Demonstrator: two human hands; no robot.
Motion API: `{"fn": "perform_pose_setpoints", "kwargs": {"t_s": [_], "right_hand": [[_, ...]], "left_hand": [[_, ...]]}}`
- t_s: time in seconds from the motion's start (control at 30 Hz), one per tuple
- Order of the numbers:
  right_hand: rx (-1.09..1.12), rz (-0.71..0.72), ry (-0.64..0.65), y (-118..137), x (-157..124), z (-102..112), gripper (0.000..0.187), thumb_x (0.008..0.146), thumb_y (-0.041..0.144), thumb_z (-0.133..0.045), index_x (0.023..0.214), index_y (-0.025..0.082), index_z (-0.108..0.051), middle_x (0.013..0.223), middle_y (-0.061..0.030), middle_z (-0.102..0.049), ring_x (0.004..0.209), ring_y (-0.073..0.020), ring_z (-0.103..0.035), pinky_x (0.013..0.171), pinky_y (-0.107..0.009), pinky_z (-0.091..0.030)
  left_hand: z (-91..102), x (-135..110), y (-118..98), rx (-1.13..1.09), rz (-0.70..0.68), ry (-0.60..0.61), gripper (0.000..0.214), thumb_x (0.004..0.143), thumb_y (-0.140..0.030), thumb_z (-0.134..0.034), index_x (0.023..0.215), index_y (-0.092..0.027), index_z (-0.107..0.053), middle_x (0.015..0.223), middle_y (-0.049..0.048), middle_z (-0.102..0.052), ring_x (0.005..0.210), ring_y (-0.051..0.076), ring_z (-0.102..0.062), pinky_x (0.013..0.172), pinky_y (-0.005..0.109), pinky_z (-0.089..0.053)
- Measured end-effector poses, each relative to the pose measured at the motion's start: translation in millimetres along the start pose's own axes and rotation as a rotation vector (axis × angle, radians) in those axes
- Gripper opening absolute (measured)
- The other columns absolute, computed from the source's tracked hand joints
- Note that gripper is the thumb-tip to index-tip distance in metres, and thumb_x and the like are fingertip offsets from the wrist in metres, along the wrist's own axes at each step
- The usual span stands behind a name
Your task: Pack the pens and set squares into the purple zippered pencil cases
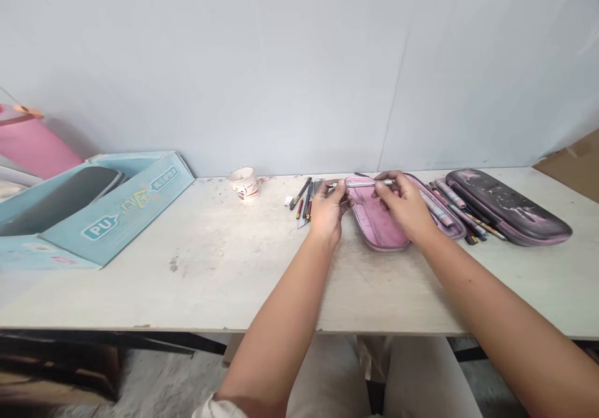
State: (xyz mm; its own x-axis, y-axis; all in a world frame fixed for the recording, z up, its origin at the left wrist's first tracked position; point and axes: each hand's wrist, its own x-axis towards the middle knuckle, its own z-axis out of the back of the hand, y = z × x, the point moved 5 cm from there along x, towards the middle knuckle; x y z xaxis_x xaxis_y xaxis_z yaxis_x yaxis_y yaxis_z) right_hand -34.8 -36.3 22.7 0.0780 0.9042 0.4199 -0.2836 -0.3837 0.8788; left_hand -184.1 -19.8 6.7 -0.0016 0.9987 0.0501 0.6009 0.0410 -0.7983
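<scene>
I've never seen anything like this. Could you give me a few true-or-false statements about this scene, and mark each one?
The left hand and right hand both hold a slim silver pen above a pink pencil case. True.

A dark pencil case lies towards the table's right end. True.

The paper cup stands beside the dark pencil case. False: it stands left of the hands.

The blue box sits on the floor. False: it rests on the table.

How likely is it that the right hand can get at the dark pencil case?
Likely yes: the right hand is nearer the dark pencil case than the left, with only low loose pens and the pink case's open half between, nothing tall. It pinches a silver pen, though, so it needs freeing first.
</scene>
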Motion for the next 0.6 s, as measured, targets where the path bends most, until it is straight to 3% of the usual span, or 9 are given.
{"fn": "perform_pose_setpoints", "kwargs": {"t_s": [0.07,0.13,0.27,0.4,0.53,0.6], "right_hand": [[0.026,-0.089,0.054,-6,4,-1,0.037,0.082,0.055,-0.042,0.083,0.02,-0.054,0.056,0.004,-0.049,0.047,-0.0093,-0.041,0.047,-0.022,-0.031],[-0.008,-0.074,0.028,-8,6,3,0.037,0.081,0.054,-0.044,0.075,0.019,-0.055,0.054,0.0041,-0.046,0.049,-0.0088,-0.042,0.048,-0.022,-0.031],[0.068,-0.033,-0.002,-12,4,9,0.033,0.073,0.048,-0.059,0.093,0.022,-0.056,0.069,0.0037,-0.054,0.056,-0.0079,-0.046,0.051,-0.02,-0.034],[0.149,-0.17,0.027,-21,0,12,0.033,0.076,0.052,-0.053,0.081,0.019,-0.056,0.058,0.0041,-0.049,0.048,-0.0071,-0.04,0.044,-0.02,-0.029],[0.254,-0.201,0.018,-22,-2,16,0.033,0.071,0.045,-0.062,0.093,0.022,-0.054,0.063,0.0055,-0.05,0.049,-0.0068,-0.042,0.042,-0.018,-0.029],[0.253,-0.24,0.04,-25,-2,16,0.031,0.073,0.048,-0.058,0.088,0.021,-0.054,0.06,0.0053,-0.049,0.046,-0.0068,-0.04,0.041,-0.019,-0.028]], "left_hand": [[-0.1,0,2,0.008,0.019,0.01,0.026,0.066,-0.027,-0.071,0.08,-0.016,-0.052,0.063,-0.0039,-0.053,0.055,0.006,-0.053,0.056,0.02,-0.045],[-1.0,-1,2,0.028,0.021,0.021,0.025,0.067,-0.026,-0.07,0.08,-0.016,-0.052,0.062,-0.0036,-0.054,0.055,0.007,-0.054,0.056,0.021,-0.046],[-2.5,-3,4,0.083,0.014,0.037,0.021,0.07,-0.026,-0.067,0.08,-0.016,-0.052,0.064,-0.0027,-0.056,0.055,0.008,-0.056,0.057,0.022,-0.047],[-1.7,-3,7,0.135,0.035,0.036,0.019,0.071,-0.025,-0.066,0.08,-0.016,-0.052,0.065,-0.0023,-0.056,0.057,0.008,-0.057,0.057,0.022,-0.048],[-2.3,-2,10,0.167,0.046,0.051,0.023,0.068,-0.027,-0.069,0.081,-0.017,-0.053,0.065,-0.0021,-0.057,0.057,0.008,-0.057,0.057,0.022,-0.048],[-3.9,-3,11,0.182,0.047,0.063,0.026,0.066,-0.03,-0.071,0.08,-0.016,-0.053,0.064,-0.0019,-0.057,0.057,0.009,-0.057,0.056,0.022,-0.048]]}}
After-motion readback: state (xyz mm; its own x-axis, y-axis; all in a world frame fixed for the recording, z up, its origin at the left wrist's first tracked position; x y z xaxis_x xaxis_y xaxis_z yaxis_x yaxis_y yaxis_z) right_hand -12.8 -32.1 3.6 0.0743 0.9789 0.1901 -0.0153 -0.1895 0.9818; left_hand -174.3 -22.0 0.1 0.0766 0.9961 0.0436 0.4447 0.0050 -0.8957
